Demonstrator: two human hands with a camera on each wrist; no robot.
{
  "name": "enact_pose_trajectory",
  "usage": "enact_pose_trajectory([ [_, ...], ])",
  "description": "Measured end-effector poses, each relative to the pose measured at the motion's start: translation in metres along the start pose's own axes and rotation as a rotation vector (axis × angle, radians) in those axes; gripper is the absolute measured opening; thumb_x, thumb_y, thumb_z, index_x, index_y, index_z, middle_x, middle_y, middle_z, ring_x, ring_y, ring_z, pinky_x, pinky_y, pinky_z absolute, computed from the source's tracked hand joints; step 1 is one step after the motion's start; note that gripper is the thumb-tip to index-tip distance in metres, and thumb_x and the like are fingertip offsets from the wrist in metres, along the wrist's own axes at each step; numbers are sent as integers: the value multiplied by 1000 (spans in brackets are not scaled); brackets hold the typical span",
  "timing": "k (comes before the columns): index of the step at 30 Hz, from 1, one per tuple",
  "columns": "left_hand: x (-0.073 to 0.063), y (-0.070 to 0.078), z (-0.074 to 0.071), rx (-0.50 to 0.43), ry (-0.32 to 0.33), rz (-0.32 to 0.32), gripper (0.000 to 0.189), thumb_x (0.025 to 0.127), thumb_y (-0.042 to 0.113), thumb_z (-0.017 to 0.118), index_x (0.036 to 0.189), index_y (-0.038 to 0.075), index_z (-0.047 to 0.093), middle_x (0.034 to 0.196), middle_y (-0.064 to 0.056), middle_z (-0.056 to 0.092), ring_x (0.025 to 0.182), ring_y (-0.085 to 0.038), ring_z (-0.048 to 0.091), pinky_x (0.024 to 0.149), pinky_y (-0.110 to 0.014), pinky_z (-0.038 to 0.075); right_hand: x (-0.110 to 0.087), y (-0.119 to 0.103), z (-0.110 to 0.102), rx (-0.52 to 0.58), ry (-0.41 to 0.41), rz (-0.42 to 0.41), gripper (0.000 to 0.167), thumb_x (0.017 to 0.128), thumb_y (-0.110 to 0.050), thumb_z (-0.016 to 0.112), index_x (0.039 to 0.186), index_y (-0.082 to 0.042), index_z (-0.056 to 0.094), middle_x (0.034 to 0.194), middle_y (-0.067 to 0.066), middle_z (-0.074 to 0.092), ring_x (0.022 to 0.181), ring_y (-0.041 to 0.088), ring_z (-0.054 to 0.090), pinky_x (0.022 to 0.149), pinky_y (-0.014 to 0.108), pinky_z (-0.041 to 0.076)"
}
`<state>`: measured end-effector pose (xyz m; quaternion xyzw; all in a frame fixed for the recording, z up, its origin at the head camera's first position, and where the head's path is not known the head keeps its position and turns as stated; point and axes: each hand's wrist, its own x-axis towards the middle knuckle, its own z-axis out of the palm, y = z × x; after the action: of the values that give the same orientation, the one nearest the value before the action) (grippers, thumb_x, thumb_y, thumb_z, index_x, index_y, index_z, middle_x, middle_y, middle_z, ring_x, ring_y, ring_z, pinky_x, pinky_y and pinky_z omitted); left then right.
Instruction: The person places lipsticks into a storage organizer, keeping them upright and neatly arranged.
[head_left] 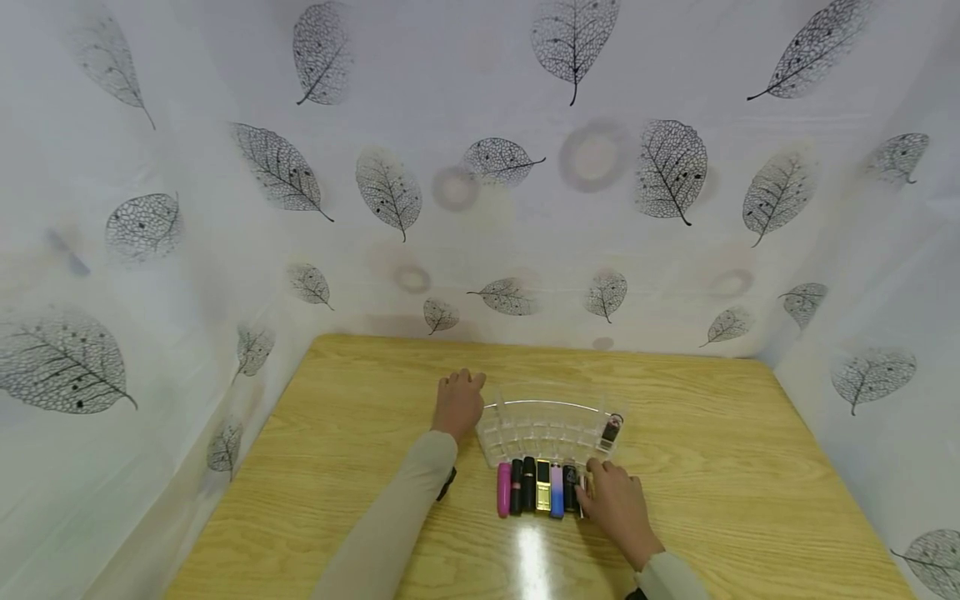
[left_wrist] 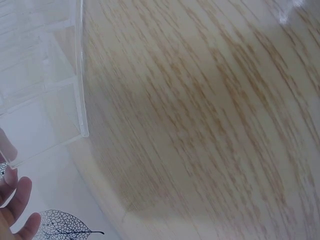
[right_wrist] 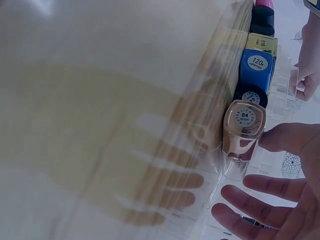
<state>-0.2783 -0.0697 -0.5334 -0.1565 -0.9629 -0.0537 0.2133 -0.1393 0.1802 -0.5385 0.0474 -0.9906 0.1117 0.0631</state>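
Note:
My left hand (head_left: 459,404) is at the back left corner of a clear plastic organizer (head_left: 543,454), its fingertips pinching the corner wall in the left wrist view. A row of several lipsticks lies along the organizer's front edge, among them a pink tube (head_left: 504,490), a gold and black one (head_left: 543,486) and a lilac-to-blue one (head_left: 557,492). Beside the row's right end is my right hand (head_left: 618,504). Its thumb touches a rose-gold lipstick (right_wrist: 244,122) labelled 04, while the other fingers are spread loosely near its far end.
One dark lipstick (head_left: 611,428) stands in a compartment at the organizer's right end. The wood-grain table (head_left: 360,400) meets a white leaf-print curtain (head_left: 495,233) at the back and both sides. A bright light reflection lies on the tabletop in front of the row.

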Motion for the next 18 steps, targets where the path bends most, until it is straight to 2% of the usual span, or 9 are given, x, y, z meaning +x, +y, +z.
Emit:
enact_pose_trajectory([
  [13, -1, 0, -1, -3, 2, -3, 20, 86, 10, 56, 104, 17, 64, 87, -7, 62, 78, -23, 60, 78, -42, 50, 0, 0, -2, -9, 3, -27, 27, 75, -24, 73, 92, -7, 62, 67, 0, 57, 62, 19, 58, 58, 43, 45],
  [18, -1, 1, -1, 2, 4, 0, 20, 86, 10, 56, 104, 17, 63, 86, -6, 62, 78, -22, 60, 78, -42, 50, -1, -2, -5, 7, 9, -33, 26, 74, -22, 73, 92, -6, 61, 68, 2, 59, 61, 19, 58, 56, 41, 45],
])
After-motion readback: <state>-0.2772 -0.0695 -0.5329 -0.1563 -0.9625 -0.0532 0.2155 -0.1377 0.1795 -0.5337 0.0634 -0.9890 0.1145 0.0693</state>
